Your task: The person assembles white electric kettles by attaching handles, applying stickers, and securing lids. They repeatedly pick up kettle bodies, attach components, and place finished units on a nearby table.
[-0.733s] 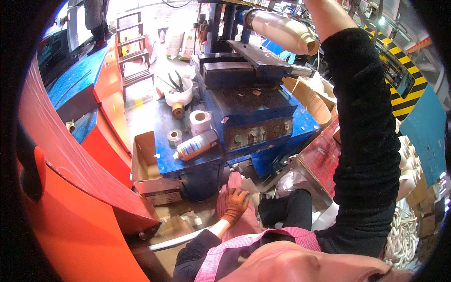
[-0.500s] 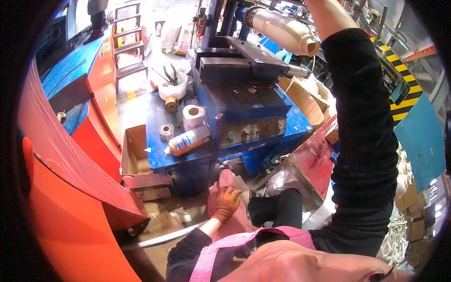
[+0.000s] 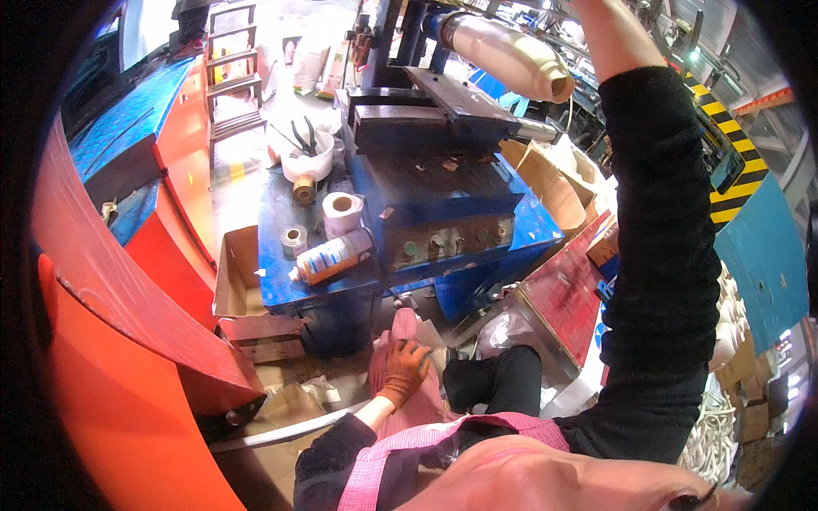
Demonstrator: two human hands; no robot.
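1. Hands apart: your gloved left hand (image 3: 405,372) has stayed on the pink apron (image 3: 433,399) over your leg; whether it pinches the cloth, you cannot tell.
2. Your raised black right sleeve (image 3: 656,230) sits slightly farther right in view than a moment ago. Your right hand is beyond the top edge, so its hold cannot be told.
3. Beside you, the orange panel (image 3: 128,426) bounds your left; the red board (image 3: 558,311) lies left of your right sleeve.
4. Ahead, the front edge of the blue table (image 3: 281,294) faces your knees. It has slid left in view, yet the spray can (image 3: 332,258) and white roll (image 3: 342,217) keep their places on it: probably your head turned and nothing there was disturbed.
5. Farther off, the cream cylinder (image 3: 503,55) hangs level with your bare forearm. A gap now shows between them, leaving your arm some sideways room.
6. Beyond, the step ladder (image 3: 234,89) stands behind the table's left side.
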